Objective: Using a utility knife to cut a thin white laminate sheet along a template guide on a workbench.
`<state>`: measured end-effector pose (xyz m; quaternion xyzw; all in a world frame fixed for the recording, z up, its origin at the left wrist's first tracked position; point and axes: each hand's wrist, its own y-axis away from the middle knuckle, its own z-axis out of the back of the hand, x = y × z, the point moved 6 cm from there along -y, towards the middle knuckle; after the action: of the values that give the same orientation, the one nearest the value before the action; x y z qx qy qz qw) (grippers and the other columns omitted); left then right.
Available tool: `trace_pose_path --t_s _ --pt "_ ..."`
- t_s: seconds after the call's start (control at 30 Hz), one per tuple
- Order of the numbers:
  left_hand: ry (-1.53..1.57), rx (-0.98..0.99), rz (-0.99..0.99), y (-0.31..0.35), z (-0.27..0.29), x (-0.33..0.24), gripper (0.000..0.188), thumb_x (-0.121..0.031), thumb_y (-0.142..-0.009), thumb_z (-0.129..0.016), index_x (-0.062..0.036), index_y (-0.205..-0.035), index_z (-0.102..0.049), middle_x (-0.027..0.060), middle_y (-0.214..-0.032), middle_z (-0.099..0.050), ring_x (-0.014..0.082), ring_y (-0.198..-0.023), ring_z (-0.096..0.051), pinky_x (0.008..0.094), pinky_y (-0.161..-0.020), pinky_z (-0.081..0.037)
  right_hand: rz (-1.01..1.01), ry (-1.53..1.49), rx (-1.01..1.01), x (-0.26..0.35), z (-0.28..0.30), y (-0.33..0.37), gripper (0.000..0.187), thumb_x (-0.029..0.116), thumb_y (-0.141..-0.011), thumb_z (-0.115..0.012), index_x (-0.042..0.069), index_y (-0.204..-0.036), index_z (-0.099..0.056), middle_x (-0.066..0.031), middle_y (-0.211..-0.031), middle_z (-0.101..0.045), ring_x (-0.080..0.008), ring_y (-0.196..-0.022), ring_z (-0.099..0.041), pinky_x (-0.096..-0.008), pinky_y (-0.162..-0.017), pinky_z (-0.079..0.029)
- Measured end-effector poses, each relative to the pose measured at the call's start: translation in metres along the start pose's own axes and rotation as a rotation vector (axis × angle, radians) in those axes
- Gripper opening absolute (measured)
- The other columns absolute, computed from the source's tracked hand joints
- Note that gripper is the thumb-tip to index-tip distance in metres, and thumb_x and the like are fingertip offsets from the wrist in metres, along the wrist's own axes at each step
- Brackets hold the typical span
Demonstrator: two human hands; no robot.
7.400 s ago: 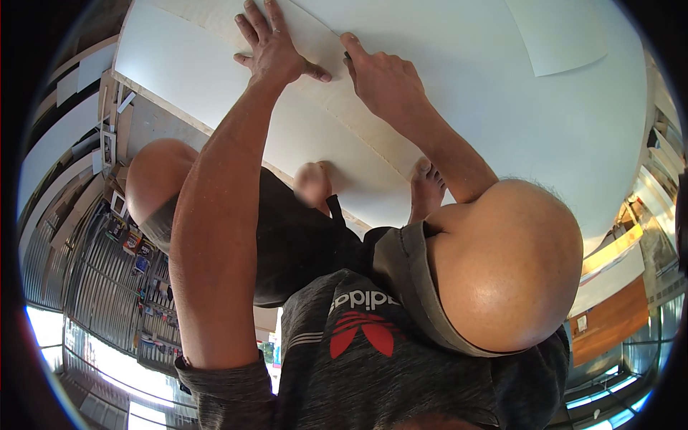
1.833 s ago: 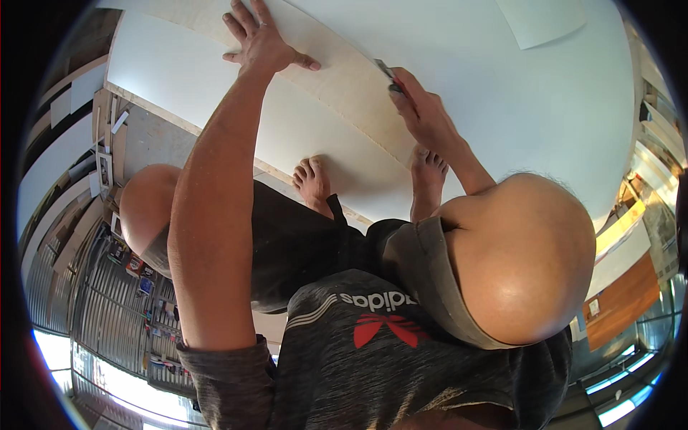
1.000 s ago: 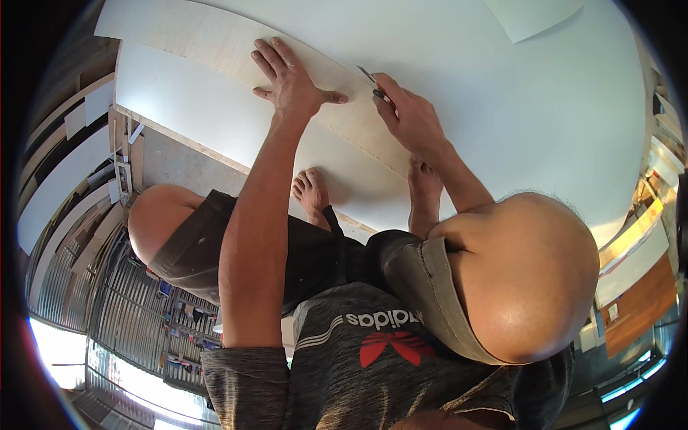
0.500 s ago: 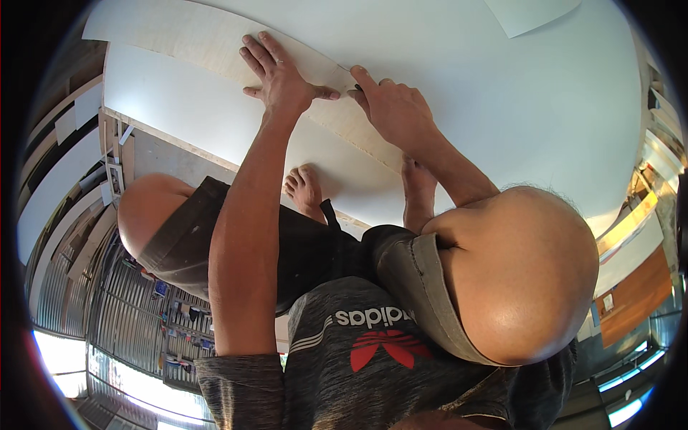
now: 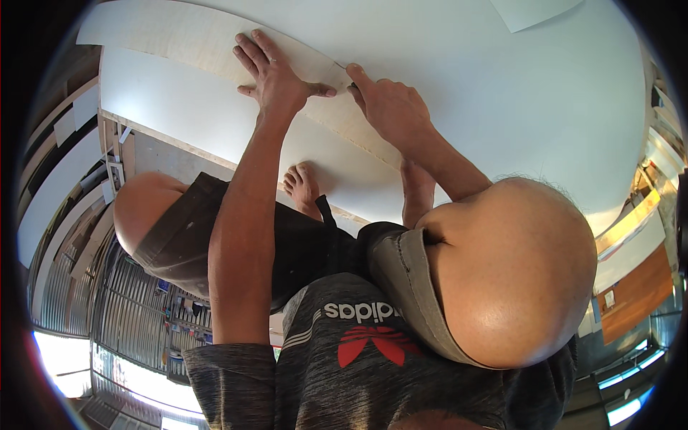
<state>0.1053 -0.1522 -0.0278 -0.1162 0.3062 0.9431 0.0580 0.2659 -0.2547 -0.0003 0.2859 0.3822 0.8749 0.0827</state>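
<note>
My left hand (image 5: 276, 82) lies with fingers spread on a long pale wooden strip (image 5: 172, 36), pressing it against a large white sheet (image 5: 516, 122). Just to its right, my right hand (image 5: 393, 107) is closed around a thin cutting tool (image 5: 340, 65). A slim tip pokes out past the index finger at the strip's far edge, and a dark bit shows by the thumb. Most of the tool is hidden in the fingers, so its exact kind is unclear. Both thumbs point toward each other over the strip.
My bare feet (image 5: 302, 183) rest on the white sheet near its close edge. A loose white piece (image 5: 534, 11) lies at the far right. Boards and offcuts (image 5: 61, 172) line the left side; a brown panel (image 5: 634, 294) and a yellowish board (image 5: 629, 223) stand at right.
Both hands keep the same places on the strip and the same grip. The whole view has shifted slightly, and the tool tip shows a little more.
</note>
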Motion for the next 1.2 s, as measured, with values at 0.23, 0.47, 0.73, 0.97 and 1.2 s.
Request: trace_pose_path --t_s 0.23,0.47,0.73,0.97,1.2 --pt "0.009 -0.023 -0.009 -0.002 -0.003 0.001 0.181 -0.057 -0.031 -0.103 0.0021 -0.162 0.007 0.0329 -0.167 0.013 0.0477 -0.157 0.012 0.0875 -0.102 -0.022 0.016 -0.014 -0.046 -0.005 -0.006 0.003 0.038 0.035 -0.11 -0.046 0.02 -0.144 -0.039 -0.0153 -0.08 -0.068 -0.0378 -0.073 -0.069 -0.0509 -0.066 -0.054" --pt "0.02 -0.036 -0.024 -0.002 -0.005 0.002 0.181 -0.057 -0.032 -0.102 0.0019 -0.162 0.009 0.0333 -0.167 0.014 0.0482 -0.156 0.013 0.0886 -0.101 -0.021 -0.056 0.015 -0.019 -0.029 -0.014 0.032 0.037 0.035 -0.109 -0.047 0.022 -0.143 -0.039 -0.0154 -0.083 -0.068 -0.0365 -0.073 -0.069 -0.0507 -0.067 -0.054" --pt "0.003 -0.042 -0.034 -0.002 -0.004 0.002 0.18 -0.059 -0.033 -0.101 0.0027 -0.161 0.01 0.034 -0.167 0.014 0.0491 -0.156 0.013 0.0888 -0.101 -0.021 -0.092 -0.004 0.025 -0.034 -0.012 0.047 0.036 0.036 -0.11 -0.045 0.02 -0.141 -0.042 -0.0155 -0.082 -0.066 -0.0371 -0.076 -0.068 -0.0514 -0.069 -0.053" --pt "-0.001 -0.047 -0.044 -0.002 -0.005 0.001 0.18 -0.058 -0.033 -0.102 0.003 -0.161 0.009 0.0343 -0.166 0.014 0.0492 -0.156 0.013 0.0885 -0.101 -0.021 -0.111 0.001 0.03 -0.039 -0.013 0.052 0.034 0.036 -0.11 -0.044 0.019 -0.14 -0.043 -0.0154 -0.082 -0.066 -0.0366 -0.078 -0.068 -0.0498 -0.069 -0.053" --pt "0.001 -0.05 -0.053 -0.005 -0.006 0.002 0.18 -0.059 -0.033 -0.101 0.0033 -0.161 0.009 0.0355 -0.166 0.014 0.0496 -0.156 0.014 0.0886 -0.101 -0.02 -0.121 0.016 0.013 -0.046 -0.016 0.061 0.032 0.035 -0.11 -0.043 0.019 -0.139 -0.043 -0.0141 -0.08 -0.065 -0.0359 -0.076 -0.068 -0.05 -0.068 -0.052"
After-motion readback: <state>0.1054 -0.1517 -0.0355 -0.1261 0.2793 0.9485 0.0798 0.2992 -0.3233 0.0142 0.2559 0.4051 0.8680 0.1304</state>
